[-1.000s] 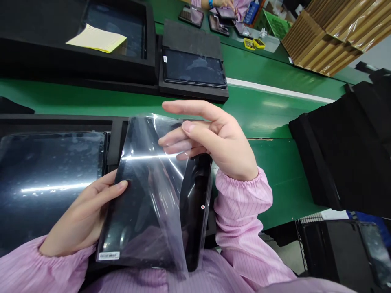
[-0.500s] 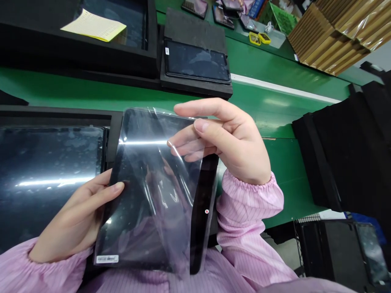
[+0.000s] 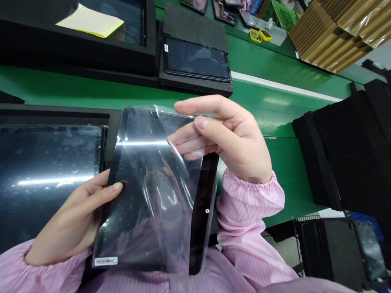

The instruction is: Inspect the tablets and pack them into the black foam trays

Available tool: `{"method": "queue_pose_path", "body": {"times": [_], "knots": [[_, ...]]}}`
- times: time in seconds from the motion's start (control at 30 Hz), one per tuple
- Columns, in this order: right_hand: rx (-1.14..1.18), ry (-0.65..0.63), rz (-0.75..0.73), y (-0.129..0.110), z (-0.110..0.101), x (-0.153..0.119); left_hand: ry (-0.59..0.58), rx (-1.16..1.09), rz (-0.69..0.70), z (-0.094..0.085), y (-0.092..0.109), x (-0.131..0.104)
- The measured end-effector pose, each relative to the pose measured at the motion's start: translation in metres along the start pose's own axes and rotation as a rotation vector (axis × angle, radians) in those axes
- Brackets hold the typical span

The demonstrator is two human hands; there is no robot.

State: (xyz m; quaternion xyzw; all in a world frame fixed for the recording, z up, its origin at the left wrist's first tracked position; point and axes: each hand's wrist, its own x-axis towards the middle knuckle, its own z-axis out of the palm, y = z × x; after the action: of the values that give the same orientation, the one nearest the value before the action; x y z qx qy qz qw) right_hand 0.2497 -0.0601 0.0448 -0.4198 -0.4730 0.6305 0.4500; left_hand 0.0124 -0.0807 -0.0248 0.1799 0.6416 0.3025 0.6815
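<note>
A black tablet (image 3: 205, 195) is tilted up in front of me, with a barcode label (image 3: 106, 261) at its lower left corner. My left hand (image 3: 73, 211) grips its left edge, thumb on the front. Clear film (image 3: 168, 183) lies over most of the screen and is lifted at the right side, baring a dark strip with a small red-and-white dot (image 3: 207, 211). At the upper right, my right hand (image 3: 232, 136) pinches the film's edge between thumb and fingers, with the index finger stretched out above and the other fingers seen through the film.
Left of the tablet, a large screen (image 3: 49, 162) lies in black foam. Beyond, another tablet (image 3: 197, 61) rests on foam beside a yellow note (image 3: 91, 21). Cardboard dividers (image 3: 339, 32) stand back right, black foam blocks (image 3: 345, 150) at right. Small yellow boxes (image 3: 255, 35) sit on the green bench (image 3: 281, 110).
Both hands keep their holds, and the film stays lifted much as before. The view has shifted slightly, and the tablet's left side sits a little further left.
</note>
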Motion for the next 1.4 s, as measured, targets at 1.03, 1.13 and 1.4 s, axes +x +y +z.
{"method": "queue_pose_path", "body": {"times": [1.03,1.13,1.4], "knots": [[-0.127,0.112,0.062,0.003,0.005,0.012,-0.055,0.01,-0.046,-0.01,-0.003,0.01],[-0.111,0.105,0.06,0.005,0.004,0.012,-0.05,0.02,-0.035,-0.01,-0.003,0.009],[0.045,-0.041,0.083,0.016,0.016,0.021,0.064,0.195,0.296,-0.002,-0.01,0.007]]}}
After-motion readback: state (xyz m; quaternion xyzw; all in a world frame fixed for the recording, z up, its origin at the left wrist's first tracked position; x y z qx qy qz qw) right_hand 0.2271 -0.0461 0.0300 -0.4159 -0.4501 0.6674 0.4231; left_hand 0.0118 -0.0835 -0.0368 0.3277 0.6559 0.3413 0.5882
